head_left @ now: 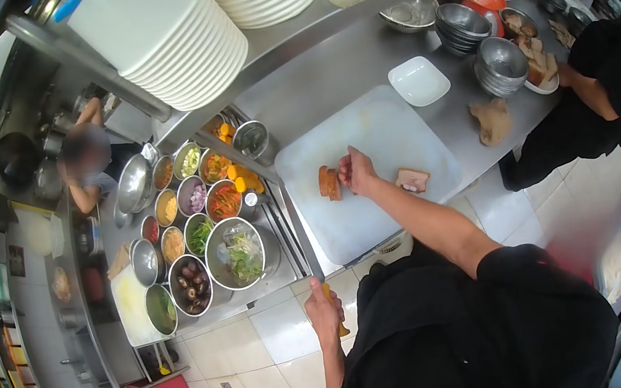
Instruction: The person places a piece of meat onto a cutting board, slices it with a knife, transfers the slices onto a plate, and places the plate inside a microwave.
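My left hand (324, 310) is low beside the table edge, closed around the yellow handle of a knife (341, 326). Its blade points up and away from me, hard to tell from the metal edge behind it. Over the white cutting board (366, 133), my right hand (356, 171) is closed with curled fingers; whether anything is in them is hidden. Just left of that hand lies a browned block of cooked meat (329, 183), nearly or actually touching the fingers. Another piece of meat (412, 180), with a pale cut face, rests to the right of my wrist.
Metal pots of cut vegetables (225, 200) crowd the left counter. A square white dish (420, 81) stands behind the board, with stacked metal bowls (500, 65) to its right. Stacked white plates (164, 47) fill the overhead shelf. Co-workers are at right (591, 84) and left (86, 159).
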Tool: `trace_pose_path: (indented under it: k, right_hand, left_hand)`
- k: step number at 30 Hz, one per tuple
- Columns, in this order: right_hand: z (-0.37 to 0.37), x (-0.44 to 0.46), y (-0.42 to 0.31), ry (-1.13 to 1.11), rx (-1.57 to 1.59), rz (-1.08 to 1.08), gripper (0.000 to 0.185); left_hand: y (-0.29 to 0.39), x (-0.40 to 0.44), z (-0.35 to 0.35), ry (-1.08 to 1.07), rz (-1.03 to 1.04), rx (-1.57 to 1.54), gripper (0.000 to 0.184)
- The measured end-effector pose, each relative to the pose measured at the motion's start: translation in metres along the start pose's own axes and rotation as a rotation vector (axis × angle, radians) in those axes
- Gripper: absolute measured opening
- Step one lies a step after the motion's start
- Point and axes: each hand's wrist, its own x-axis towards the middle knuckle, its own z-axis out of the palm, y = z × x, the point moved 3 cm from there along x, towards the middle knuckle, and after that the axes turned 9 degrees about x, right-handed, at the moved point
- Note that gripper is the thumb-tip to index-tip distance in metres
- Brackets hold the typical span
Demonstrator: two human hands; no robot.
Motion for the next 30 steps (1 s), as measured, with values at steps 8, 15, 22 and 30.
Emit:
trace_pose_path:
  k: [8,15,22,30]
  right_hand:
    - [0.006,-0.029,0.0,-0.179,-0.246,-0.17,0.031]
    - [-0.009,-0.034,-0.003,-0.062,-0.935,-0.625,0.016]
    - [-0.002,-0.041,-0.019,-0.131,-0.68,-0.548,0.016]
    - [0.027,-0.027,0.019,-0.118,-0.023,-0.228,0.037]
  left_hand:
    - [-0.011,0.003,0.001,-0.008,-0.001,-0.025,0.067]
    - [-0.023,0.007,0.0,-0.009,0.011,-0.033,0.071]
    - [-0.026,0.007,-0.001,0.007,0.021,-0.045,0.071]
    - [-0.027,0.007,-0.009,0.011,0.01,-0.076,0.071]
